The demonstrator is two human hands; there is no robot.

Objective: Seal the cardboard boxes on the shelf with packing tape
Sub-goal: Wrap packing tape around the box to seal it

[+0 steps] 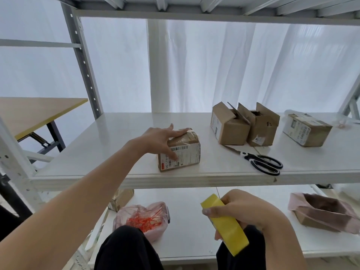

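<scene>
A: We are seeing the left hand [160, 138] lying flat-fingered on the taped box [185, 152], mid-shelf [109, 147], grip apart.
B: We are noting the right hand [245, 209] clamping the yellow tape roll [228, 227]; most fingers are hiding behind it.

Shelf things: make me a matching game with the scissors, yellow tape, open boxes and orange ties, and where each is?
1 scissors
2 yellow tape
3 open boxes
4 orange ties

A gripped in the right hand
B in the pink bag on the lower shelf
C lying by the upper shelf's front edge
D standing farther back on the upper shelf

Pairs: 1-C, 2-A, 3-D, 4-B
</scene>
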